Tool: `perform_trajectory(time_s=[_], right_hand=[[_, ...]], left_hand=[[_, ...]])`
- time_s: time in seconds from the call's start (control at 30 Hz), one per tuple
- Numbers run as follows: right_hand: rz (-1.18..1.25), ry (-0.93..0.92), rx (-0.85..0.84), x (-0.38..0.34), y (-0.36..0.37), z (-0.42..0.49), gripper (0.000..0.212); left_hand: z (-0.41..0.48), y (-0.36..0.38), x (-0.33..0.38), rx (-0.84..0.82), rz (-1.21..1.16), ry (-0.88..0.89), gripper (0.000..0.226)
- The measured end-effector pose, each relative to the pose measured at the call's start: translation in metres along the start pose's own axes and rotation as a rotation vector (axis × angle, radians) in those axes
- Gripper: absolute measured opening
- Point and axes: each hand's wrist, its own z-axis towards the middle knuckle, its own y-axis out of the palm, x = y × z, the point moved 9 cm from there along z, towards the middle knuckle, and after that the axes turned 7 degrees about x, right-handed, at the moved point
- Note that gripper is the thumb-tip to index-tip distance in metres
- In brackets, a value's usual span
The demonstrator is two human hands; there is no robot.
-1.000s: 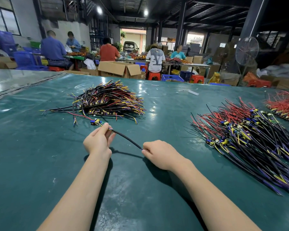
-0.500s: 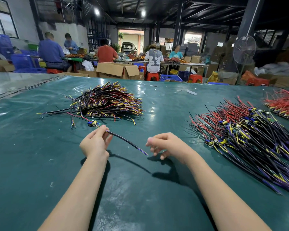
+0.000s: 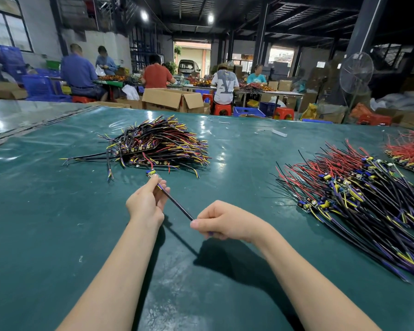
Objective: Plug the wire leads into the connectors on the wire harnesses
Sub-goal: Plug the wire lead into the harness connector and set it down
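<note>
Seen from the head camera, the left hand is curled round a thin black cable; its thumb and first finger pinch the cable just below a small blue and yellow connector at the far end. The right hand is curled up too, and it pinches the near end of the same cable; a bit of purple wire peeps out under its fingers. The cable runs straight and tilted between the two hands, a little above the table; it looks smooth and round like a string.

The table has a dark green cover that is shiny and a bit wrinkled; both arms throw dark shadows on it. Just beyond the connector, to the far left, lies a messy pile of harnesses; its thin wires are black, red, yellow and purple, and they stick out like a bird's nest. On the right lies a bigger pile of long black and purple cables with red wires and small blue and yellow parts; a red wire pile sits at the far right edge.

Far behind the table stand an open brown cardboard box and a round wire fan; people sit at other tables on red stools.
</note>
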Motion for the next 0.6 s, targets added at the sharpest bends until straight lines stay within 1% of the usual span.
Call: perform_trajectory(time_s=[0.07, 0.1, 0.13, 0.17, 0.23, 0.27, 0.33, 0.37, 0.4, 0.43, 0.5, 0.6], right_hand=[[0.065, 0.044, -0.173, 0.003, 0.007, -0.011, 0.035], [0.127, 0.065, -0.226, 0.004, 0.006, -0.017, 0.027], [0.209, 0.08, -0.224, 0.007, 0.0, -0.02, 0.019], [0.303, 0.103, -0.163, 0.011, -0.01, -0.019, 0.014], [0.45, 0.183, 0.094, 0.028, -0.037, -0.013, 0.027], [0.504, 0.217, 0.22, 0.037, -0.047, -0.01, 0.033], [0.607, 0.238, 0.393, 0.046, -0.056, -0.007, 0.034], [0.644, 0.231, 0.46, 0.048, -0.059, -0.007, 0.032], [0.668, 0.222, 0.517, 0.049, -0.063, -0.007, 0.029], [0.685, 0.22, 0.559, 0.051, -0.066, -0.009, 0.026], [0.704, 0.244, 0.609, 0.055, -0.07, -0.012, 0.021], [0.718, 0.306, 0.626, 0.065, -0.068, -0.015, 0.019]], left_hand=[[0.0, 0.002, 0.0, -0.029, -0.009, -0.042, 0.02], [0.002, 0.004, 0.0, -0.05, -0.007, -0.088, 0.021], [0.002, 0.006, -0.002, -0.09, 0.022, -0.151, 0.023], [0.001, 0.009, -0.005, -0.156, 0.087, -0.224, 0.025], [-0.014, 0.018, -0.017, -0.322, 0.268, -0.342, 0.027], [-0.022, 0.023, -0.025, -0.397, 0.392, -0.331, 0.027], [-0.035, 0.031, -0.038, -0.526, 0.723, -0.141, 0.025], [-0.042, 0.036, -0.044, -0.58, 0.849, -0.04, 0.026], [-0.048, 0.038, -0.051, -0.627, 0.919, 0.014, 0.028], [-0.053, 0.039, -0.056, -0.663, 0.941, 0.021, 0.028], [-0.058, 0.041, -0.06, -0.72, 0.913, -0.016, 0.027], [-0.065, 0.041, -0.068, -0.806, 0.858, -0.145, 0.028]])
